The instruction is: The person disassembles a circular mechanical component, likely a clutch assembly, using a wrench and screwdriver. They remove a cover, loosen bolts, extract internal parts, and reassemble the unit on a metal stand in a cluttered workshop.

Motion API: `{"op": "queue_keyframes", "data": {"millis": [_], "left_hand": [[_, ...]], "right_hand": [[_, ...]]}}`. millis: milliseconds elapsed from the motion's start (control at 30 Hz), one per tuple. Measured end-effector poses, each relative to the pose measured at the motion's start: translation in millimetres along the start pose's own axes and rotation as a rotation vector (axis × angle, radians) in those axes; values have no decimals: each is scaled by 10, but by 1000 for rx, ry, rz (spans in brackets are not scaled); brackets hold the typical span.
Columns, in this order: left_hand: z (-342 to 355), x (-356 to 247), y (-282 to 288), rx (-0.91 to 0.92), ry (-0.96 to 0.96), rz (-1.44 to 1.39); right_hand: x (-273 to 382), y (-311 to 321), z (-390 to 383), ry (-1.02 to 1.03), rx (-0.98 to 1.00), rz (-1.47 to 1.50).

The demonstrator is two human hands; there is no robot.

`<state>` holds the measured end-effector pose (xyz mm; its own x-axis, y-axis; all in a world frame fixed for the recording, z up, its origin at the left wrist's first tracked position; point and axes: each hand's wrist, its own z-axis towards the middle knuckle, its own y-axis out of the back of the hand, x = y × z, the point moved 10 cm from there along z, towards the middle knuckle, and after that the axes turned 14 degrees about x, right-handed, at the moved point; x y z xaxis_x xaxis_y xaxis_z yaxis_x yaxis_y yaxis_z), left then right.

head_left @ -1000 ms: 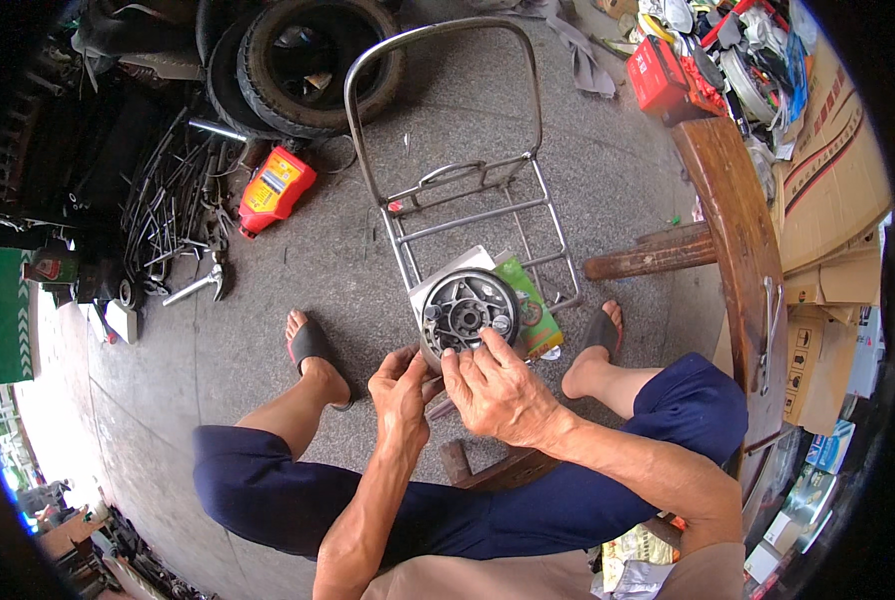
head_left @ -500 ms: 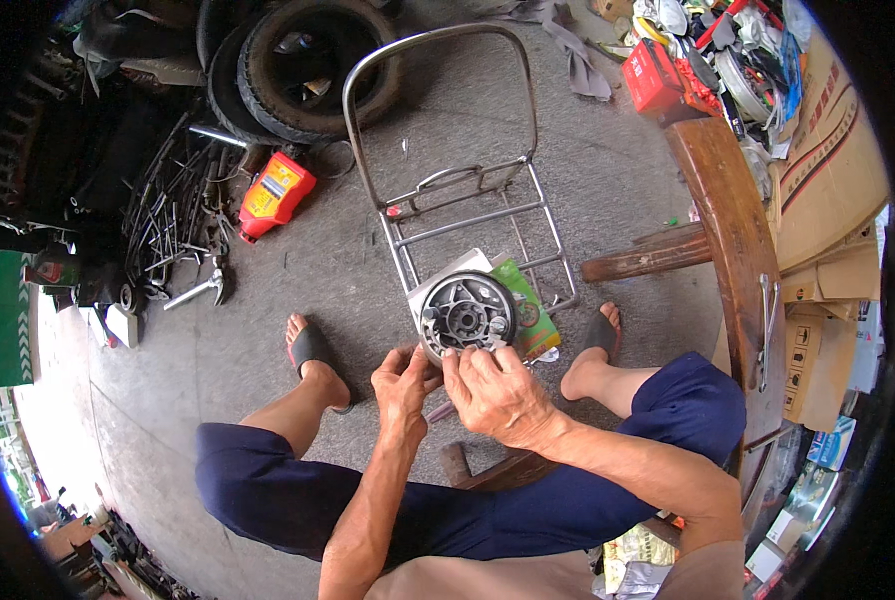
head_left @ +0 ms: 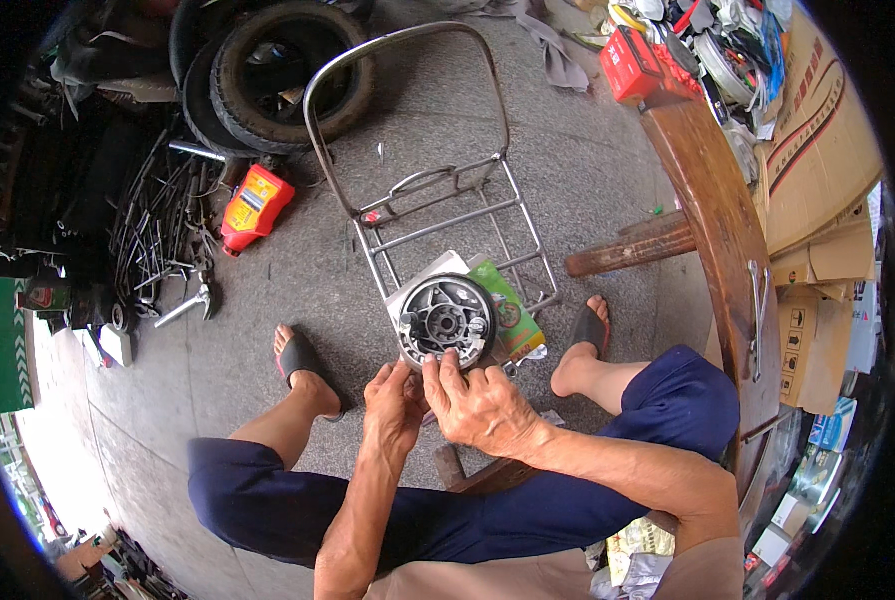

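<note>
A round metal hub assembly (head_left: 446,310) with curved inner parts and a dark centre rests on flat green-and-white packaging (head_left: 508,320) on a silver tubular rack (head_left: 528,225). My left hand (head_left: 393,408) is closed at the hub's lower-left edge, its thumb up and part of its grip hidden. My right hand (head_left: 488,410) has curled fingers pressed on the lower rim, the forefinger and neighbouring finger uppermost. Whether any small piece sits under the fingertips I cannot tell.
A wooden bench (head_left: 708,220) with a wrench stands at right, beside cardboard (head_left: 813,155) and a red box (head_left: 631,62). Tyres (head_left: 288,120), a red-yellow container (head_left: 256,208), a hammer (head_left: 183,307) and metal rods lie at upper left. My sandalled feet flank the rack.
The view has shifted slightly, so hub and rack appear further left. My right forefinger has dropped from near the bolt at the hub's right to its lower rim; both hands stay on it.
</note>
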<state>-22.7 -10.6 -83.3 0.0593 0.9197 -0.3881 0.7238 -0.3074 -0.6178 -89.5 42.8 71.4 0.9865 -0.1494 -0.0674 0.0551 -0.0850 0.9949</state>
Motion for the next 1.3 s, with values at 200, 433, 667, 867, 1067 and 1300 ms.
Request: {"op": "queue_keyframes", "data": {"millis": [200,433,667,867,1067,1300], "left_hand": [[-33,-23,-94,-13,20,78],[-57,-277,-94,-71,-92,466],[-13,-591,-56,-132,-425,1227],[85,-471,-83,-17,-155,785],[111,-474,6,-150,-181,839],[151,-498,-122,-129,-202,843]], "right_hand": [[-43,-32,0,-16,5,14],[-100,-7,29,-21,-4,71],[-256,23,76,-89,25,208],[-199,26,81,-62,-22,81],[-450,39,180,-140,16,333],[-551,59,253,-124,71,398]]}}
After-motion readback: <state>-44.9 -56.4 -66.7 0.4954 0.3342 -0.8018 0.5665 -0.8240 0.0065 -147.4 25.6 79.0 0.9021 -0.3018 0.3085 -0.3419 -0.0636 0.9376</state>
